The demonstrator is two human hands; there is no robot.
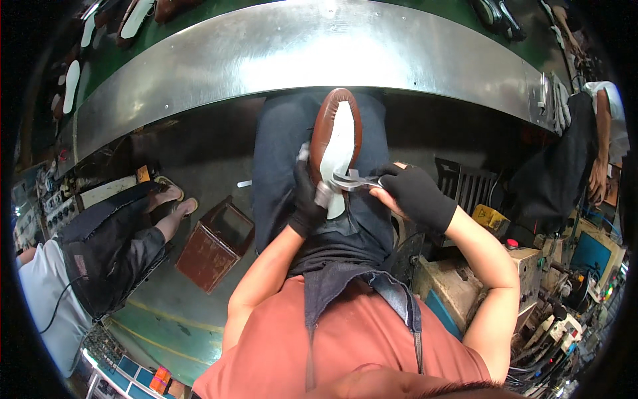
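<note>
Head view: I brace the brown shoe (335, 136) sole-up on my lap, left hand (307, 203) clenched around its heel, right hand (415, 194) grasping metal pincers (352, 181); short, even pulls seem best.

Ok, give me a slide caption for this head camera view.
Seated worker's gloved left hand steadies a brown shoe on the lap; right hand applies metal pincers.
</note>
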